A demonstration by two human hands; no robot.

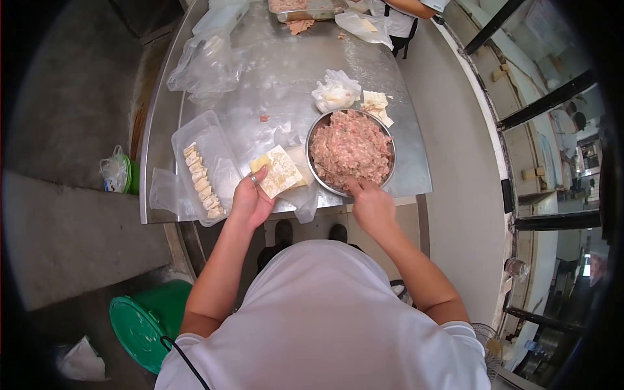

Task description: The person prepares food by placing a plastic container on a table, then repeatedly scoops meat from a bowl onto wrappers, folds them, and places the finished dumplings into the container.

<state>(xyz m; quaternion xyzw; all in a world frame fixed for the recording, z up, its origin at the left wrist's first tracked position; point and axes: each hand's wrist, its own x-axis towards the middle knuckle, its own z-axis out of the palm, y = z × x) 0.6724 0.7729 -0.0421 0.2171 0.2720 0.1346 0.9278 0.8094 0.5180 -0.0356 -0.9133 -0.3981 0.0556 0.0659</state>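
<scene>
My left hand [251,203] grips floury square dough wrappers [279,171], with the thumb on top, above the table's front edge. At the near rim of a round metal bowl [309,161], my right hand [373,207] is closed, its fingertips at the minced meat [351,146] heaped inside. Whatever those fingers hold, if anything, is hidden. Left of my left hand, a clear plastic tray [184,139] contains a row of folded dumplings [199,179] along its middle. Plastic film [307,207] lies between the wrappers and the bowl.
Behind the bowl sit a crumpled white bag [337,91] and loose wrapper pieces [377,107]. Clear plastic bags [205,65] lie at the metal table's [273,91] left. A meat pan [309,13] stands at the far end, near another person's arm [413,6]. A green bucket [140,325] is on the floor.
</scene>
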